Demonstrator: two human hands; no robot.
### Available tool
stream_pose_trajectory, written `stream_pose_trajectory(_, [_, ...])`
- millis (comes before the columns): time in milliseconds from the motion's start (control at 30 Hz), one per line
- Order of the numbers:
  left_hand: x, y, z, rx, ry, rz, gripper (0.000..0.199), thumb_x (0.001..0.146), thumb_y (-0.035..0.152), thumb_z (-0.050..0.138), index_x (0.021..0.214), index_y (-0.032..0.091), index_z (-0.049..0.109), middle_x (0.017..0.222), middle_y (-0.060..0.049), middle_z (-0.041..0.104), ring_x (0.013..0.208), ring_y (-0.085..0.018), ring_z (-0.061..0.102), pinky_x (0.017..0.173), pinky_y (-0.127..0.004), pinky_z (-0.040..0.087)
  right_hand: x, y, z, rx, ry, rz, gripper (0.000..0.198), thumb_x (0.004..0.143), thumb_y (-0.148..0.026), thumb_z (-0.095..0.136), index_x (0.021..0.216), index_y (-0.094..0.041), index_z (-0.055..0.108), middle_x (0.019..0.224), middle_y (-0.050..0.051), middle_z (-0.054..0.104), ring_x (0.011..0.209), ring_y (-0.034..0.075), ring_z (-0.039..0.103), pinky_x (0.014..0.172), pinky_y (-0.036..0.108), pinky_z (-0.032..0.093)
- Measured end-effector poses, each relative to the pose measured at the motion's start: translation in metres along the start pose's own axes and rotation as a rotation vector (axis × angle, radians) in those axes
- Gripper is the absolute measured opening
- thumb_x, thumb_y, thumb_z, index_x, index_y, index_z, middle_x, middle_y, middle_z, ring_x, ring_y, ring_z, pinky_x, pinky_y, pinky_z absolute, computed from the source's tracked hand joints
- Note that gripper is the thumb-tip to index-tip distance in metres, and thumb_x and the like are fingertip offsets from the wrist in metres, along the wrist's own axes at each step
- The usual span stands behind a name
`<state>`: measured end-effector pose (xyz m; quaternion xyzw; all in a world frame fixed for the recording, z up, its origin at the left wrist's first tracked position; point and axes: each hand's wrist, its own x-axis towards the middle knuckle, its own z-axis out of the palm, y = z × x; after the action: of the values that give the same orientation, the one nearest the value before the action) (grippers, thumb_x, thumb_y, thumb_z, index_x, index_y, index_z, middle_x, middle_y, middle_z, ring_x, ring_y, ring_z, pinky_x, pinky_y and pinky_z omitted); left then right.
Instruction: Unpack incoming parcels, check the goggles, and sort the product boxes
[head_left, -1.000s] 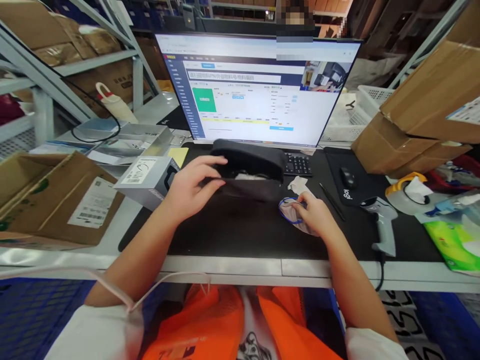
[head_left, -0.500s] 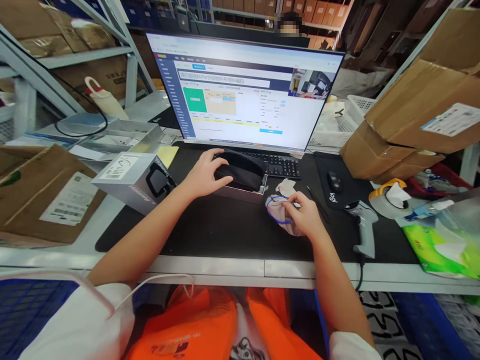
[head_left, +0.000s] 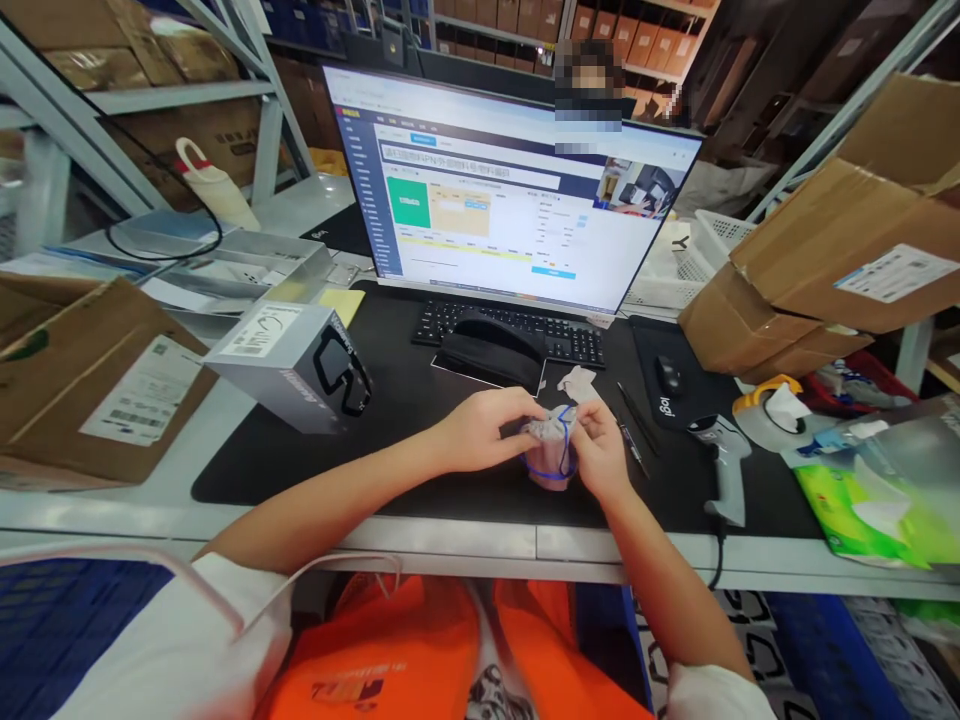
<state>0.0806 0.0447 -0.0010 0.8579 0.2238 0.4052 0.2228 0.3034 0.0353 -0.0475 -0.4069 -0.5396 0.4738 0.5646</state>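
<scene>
Warehouse workstation, metal shelving [head_left: 184, 100] behind, black desk mat [head_left: 360, 455] on a grey bench. Left hand [head_left: 491, 428] and right hand [head_left: 601, 452] both grasp a small greyish pouch [head_left: 552, 462] with blue drawstring [head_left: 568, 430], one at each side near its gathered top; pouch is over the mat, front and centre, between the hands. Scrap of white paper [head_left: 577, 382] just beyond the right hand; two pens or similar thin sticks beside it. Black case [head_left: 491, 350] farther back, in front of the keyboard [head_left: 581, 338]. Grey printed box [head_left: 285, 370] left on the mat, brown carton [head_left: 97, 375] beyond its left side. Mouse [head_left: 667, 376], barcode scanner [head_left: 726, 465], tape roll [head_left: 766, 412], green tissue pack [head_left: 844, 520] to the right. Lit monitor [head_left: 465, 235] at the back, stacked cartons [head_left: 832, 225] right of it.
</scene>
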Motion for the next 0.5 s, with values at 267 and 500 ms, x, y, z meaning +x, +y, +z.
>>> stream_pose_trajectory(267, [-0.007, -0.004, -0.035, -0.079, 0.055, -0.21, 0.01, 0.085, 0.023, 0.07, 0.095, 0.019, 0.068, 0.091, -0.002, 0.071, 0.082, -0.017, 0.065, 0.076, -0.028, 0.052, 0.021, -0.063, 0.006, -0.48, -0.106, -0.318, 0.02, 0.094, -0.04, 0.067, 0.103, -0.023, 0.065, 0.104, 0.008, 0.071, 0.1, 0.023, 0.068, 0.093, 0.04, 0.055])
stream_pose_trajectory(500, [-0.011, -0.004, -0.053, -0.051, 0.185, -0.194, 0.015, 0.089, 0.023, 0.067, 0.104, 0.018, 0.068, 0.097, -0.004, 0.071, 0.087, -0.018, 0.066, 0.078, -0.029, 0.054, 0.047, -0.101, 0.058, -0.818, -0.599, -0.283, 0.039, 0.088, -0.023, 0.068, 0.127, -0.025, 0.069, 0.126, 0.006, 0.073, 0.112, 0.024, 0.069, 0.098, 0.037, 0.055])
